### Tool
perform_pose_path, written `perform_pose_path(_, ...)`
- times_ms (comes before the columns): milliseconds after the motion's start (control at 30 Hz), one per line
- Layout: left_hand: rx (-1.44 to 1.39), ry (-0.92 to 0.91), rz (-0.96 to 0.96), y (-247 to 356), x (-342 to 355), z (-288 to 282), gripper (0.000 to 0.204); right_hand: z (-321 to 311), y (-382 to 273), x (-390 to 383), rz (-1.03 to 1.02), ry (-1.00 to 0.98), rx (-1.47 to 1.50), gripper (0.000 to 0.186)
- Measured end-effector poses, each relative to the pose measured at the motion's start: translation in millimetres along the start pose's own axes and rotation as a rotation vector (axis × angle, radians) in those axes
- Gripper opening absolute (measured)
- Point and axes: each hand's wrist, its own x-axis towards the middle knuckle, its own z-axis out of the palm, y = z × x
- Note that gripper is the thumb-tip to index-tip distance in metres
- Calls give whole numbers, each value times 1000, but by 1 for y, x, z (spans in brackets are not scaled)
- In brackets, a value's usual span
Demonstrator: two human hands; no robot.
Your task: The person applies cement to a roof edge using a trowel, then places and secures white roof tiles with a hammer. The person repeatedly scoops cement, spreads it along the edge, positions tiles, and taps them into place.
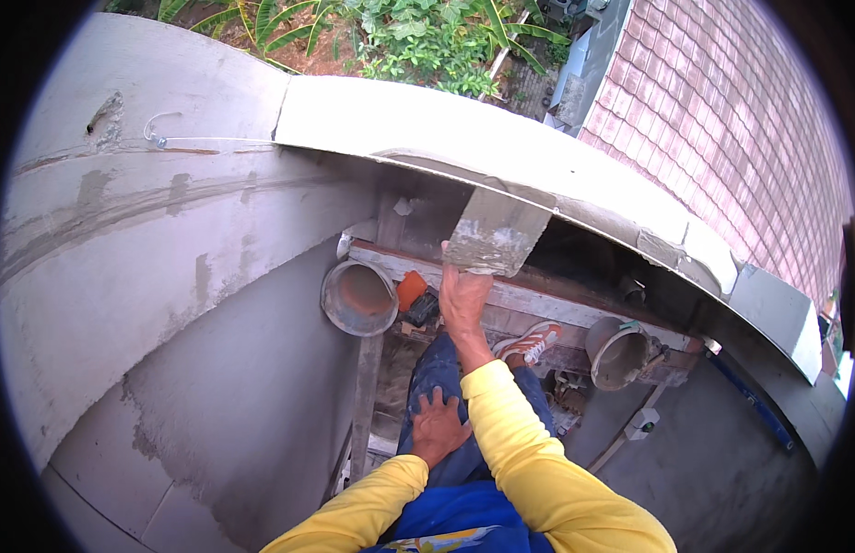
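My right hand (464, 300) is closed on the near end of a plastering trowel (501, 230), a flat rectangular plate smeared with wet grey mortar. The trowel's far end meets the lower edge of a pale, curved wall ledge (427, 120). Its handle is hidden by my hand. My left hand (437, 429) lies on my left thigh with the fingers spread, holding nothing. A bucket (383, 323) with a little mortar inside stands left of my right hand. Another mortar-smeared bucket (601, 343) is to the right, beyond my shoe (535, 343).
Wooden planks (538, 304) run across below the ledge. Beside the left bucket lies an orange object (411, 290). A blue spirit level (750, 396) leans at the right wall. A plastered wall (169, 240) curves along the left; a tiled roof (713, 101) and plants lie beyond the ledge.
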Motion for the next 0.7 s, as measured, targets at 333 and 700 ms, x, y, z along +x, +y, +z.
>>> perform_pose_path(333,12,53,22,-1,-3,19,77,55,27,7,47,-337,-75,25)
perform_pose_path(700,163,116,-10,36,-1,11,77,-140,140,-98,97,-281,-306,45)
